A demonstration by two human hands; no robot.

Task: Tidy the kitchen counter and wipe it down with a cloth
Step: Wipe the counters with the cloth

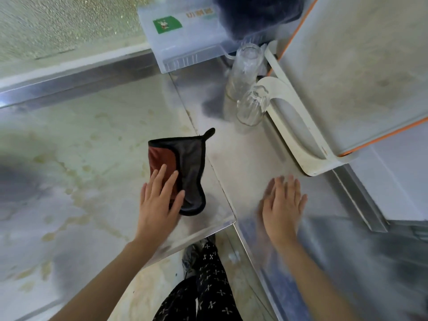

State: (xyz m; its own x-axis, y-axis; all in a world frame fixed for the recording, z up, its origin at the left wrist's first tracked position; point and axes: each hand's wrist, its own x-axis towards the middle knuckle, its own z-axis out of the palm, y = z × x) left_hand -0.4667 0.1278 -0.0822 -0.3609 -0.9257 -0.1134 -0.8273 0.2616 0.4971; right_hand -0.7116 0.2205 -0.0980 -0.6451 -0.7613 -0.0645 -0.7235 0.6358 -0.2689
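Note:
A folded cloth (185,167), grey with a rust-red face and black edging, lies flat on the stained steel counter (81,158) near its inner corner. My left hand (159,200) rests palm down on the cloth's near end, fingers spread. My right hand (283,202) lies flat and open on the adjoining steel counter section (243,158), holding nothing and blurred.
Two clear glasses (245,68) (251,107) stand upside down at the back right. A white rack (298,133) holds orange-edged boards (352,72) on the right. A clear plastic box (185,38) sits at the back. Brownish stains cover the left counter.

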